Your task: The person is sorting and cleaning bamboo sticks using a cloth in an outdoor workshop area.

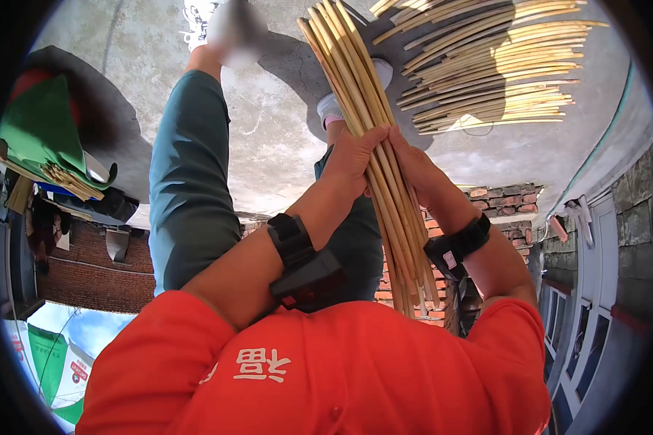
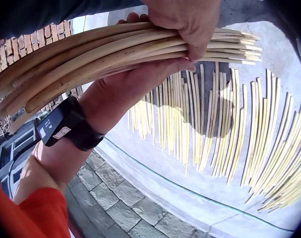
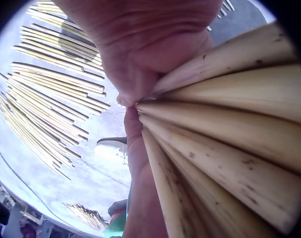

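Observation:
A bundle of long, pale, slightly curved wooden sticks (image 1: 352,69) slants across the middle of the head view, its near ends over the lap. My left hand (image 1: 352,161) grips it from the left, with the thumb lying across the top. From the right, my right hand (image 1: 419,168) holds the same bundle at the same height, the two thumbs meeting on it. In the left wrist view the sticks (image 2: 106,47) run between both hands, and their far ends are uneven. Close up in the right wrist view, the sticks (image 3: 239,99) show dark specks and fan out toward the camera.
More sticks (image 1: 486,72) lie in rows on the concrete ground at the upper right. A green cloth (image 1: 43,123) covers something at the left, beside another small stick pile (image 1: 72,181). A green hose (image 1: 608,130) runs along the right; a brick wall (image 1: 504,199) stands behind.

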A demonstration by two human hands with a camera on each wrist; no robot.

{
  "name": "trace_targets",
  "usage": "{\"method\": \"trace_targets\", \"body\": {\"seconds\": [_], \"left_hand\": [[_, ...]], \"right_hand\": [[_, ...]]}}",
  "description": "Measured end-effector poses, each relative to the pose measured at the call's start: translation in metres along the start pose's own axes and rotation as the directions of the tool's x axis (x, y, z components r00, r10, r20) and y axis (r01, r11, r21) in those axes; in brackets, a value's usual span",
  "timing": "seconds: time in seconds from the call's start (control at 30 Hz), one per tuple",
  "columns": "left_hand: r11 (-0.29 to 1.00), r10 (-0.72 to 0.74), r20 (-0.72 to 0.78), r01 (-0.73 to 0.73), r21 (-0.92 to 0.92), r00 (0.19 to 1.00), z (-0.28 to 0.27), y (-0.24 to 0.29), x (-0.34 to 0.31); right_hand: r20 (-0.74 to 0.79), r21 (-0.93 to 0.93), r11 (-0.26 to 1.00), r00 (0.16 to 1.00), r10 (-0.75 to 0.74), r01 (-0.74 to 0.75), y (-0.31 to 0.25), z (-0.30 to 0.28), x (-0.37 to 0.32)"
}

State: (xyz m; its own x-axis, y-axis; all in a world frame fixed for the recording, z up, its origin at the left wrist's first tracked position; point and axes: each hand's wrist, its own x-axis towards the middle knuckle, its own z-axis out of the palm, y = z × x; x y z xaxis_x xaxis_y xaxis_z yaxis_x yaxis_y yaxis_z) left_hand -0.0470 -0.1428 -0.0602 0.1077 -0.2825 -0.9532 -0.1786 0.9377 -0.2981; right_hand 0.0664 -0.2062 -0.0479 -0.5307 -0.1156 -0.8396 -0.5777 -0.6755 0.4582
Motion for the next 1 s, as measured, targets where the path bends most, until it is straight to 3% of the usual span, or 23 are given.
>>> {"method": "trace_targets", "body": {"seconds": [0.07, 0.13, 0.23, 0.37, 0.4, 0.47, 0.5, 0.57, 0.77, 0.83, 0.9, 0.93, 1.0], "left_hand": [[0.999, 0.030, 0.004, -0.030, 0.024, 1.000, -0.002, -0.002, 0.003], [0.998, 0.054, 0.015, -0.054, 0.043, 0.998, -0.003, -0.006, -0.002], [0.976, 0.210, 0.055, -0.212, 0.045, 0.976, 0.008, -0.012, -0.026], [0.988, 0.139, 0.150, -0.148, 0.052, 0.979, -0.004, -0.047, -0.049], [0.979, 0.184, 0.164, -0.195, 0.052, 0.969, -0.003, -0.047, -0.060], [0.999, 0.035, 0.238, -0.040, 0.015, 0.971, -0.002, -0.045, -0.081], [0.997, 0.065, 0.253, -0.070, 0.012, 0.965, -0.002, -0.039, -0.092], [0.996, -0.045, 0.290, 0.022, 0.081, 0.956, -0.002, -0.028, -0.112], [0.994, 0.057, 0.328, -0.084, 0.067, 0.943, 0.001, -0.010, -0.148], [0.996, 0.072, 0.330, -0.087, 0.030, 0.941, -0.011, -0.012, -0.162], [0.964, 0.110, 0.485, -0.213, 0.161, 0.867, -0.039, -0.024, -0.162], [0.964, 0.138, 0.501, -0.231, 0.128, 0.854, -0.032, -0.013, -0.186], [0.995, 0.014, 0.409, 0.027, -0.092, 0.912, -0.027, 0.013, -0.235]], "right_hand": [[0.115, 0.049, 0.997, 0.991, -0.064, 0.059, 0.004, -0.004, 0.004], [0.118, -0.010, 0.997, 0.990, -0.077, 0.079, 0.009, -0.001, -0.002], [0.186, -0.081, 0.993, 0.980, -0.068, 0.084, 0.003, 0.002, -0.017], [0.200, -0.137, 0.988, 0.979, -0.038, 0.066, 0.010, 0.007, -0.062], [0.189, -0.164, 0.984, 0.981, -0.032, 0.064, 0.016, 0.008, -0.072], [0.195, -0.191, 0.980, 0.981, -0.024, 0.062, 0.026, 0.014, -0.089], [0.170, -0.209, 0.974, 0.984, -0.056, 0.091, 0.032, 0.021, -0.097], [0.138, -0.248, 0.958, 0.984, -0.111, 0.143, 0.034, 0.036, -0.108], [0.115, -0.295, 0.888, 0.935, -0.334, 0.354, 0.047, 0.076, -0.134], [0.123, -0.343, 0.871, 0.936, -0.329, 0.351, 0.053, 0.088, -0.145], [0.147, -0.386, 0.868, 0.950, -0.276, 0.312, 0.058, 0.103, -0.156], [0.145, -0.422, 0.851, 0.950, -0.277, 0.313, 0.060, 0.115, -0.164], [0.189, -0.486, 0.801, 0.937, -0.294, 0.349, 0.059, 0.142, -0.176]]}}
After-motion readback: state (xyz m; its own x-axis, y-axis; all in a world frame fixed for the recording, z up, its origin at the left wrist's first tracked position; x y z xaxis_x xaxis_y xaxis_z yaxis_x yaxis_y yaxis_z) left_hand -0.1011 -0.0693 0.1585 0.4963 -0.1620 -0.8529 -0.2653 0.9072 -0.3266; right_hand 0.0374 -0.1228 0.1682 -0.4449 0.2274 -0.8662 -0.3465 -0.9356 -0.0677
